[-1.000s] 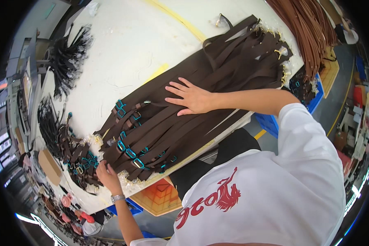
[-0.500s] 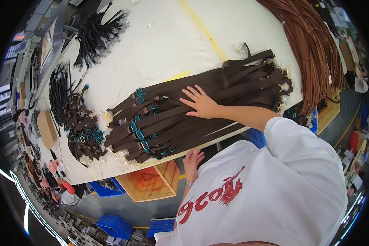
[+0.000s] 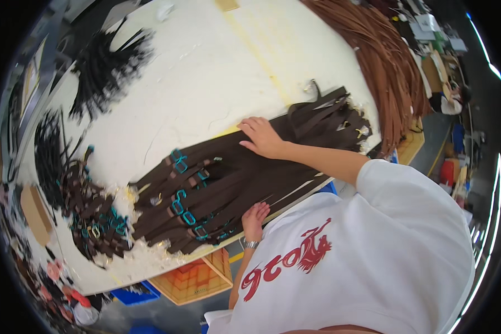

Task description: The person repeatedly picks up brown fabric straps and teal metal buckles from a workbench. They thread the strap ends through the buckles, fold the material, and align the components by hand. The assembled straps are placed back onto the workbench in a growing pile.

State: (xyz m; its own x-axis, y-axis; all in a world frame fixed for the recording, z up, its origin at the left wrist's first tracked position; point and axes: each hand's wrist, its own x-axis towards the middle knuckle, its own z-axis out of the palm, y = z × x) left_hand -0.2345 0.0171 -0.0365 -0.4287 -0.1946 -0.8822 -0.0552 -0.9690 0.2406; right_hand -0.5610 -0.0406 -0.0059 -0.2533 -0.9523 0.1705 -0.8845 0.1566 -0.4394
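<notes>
The stack of dark brown straps (image 3: pixel 245 178) lies flat across the near edge of the white worktable (image 3: pixel 206 83), teal buckles (image 3: pixel 179 201) toward my left, loose ends toward my right. My right hand (image 3: pixel 264 137) rests palm down on the upper edge of the stack, fingers spread and flat, gripping nothing; the forearm runs back low over the straps to my white sleeve. My left hand (image 3: pixel 255 218) sits at the near table edge, fingertips touching the stack's lower edge, fingers extended, holding nothing; a watch shows at that wrist. A separate heap of buckled straps (image 3: pixel 92 220) lies well to the left. Tan straps (image 3: pixel 389 72) are piled at far right.
</notes>
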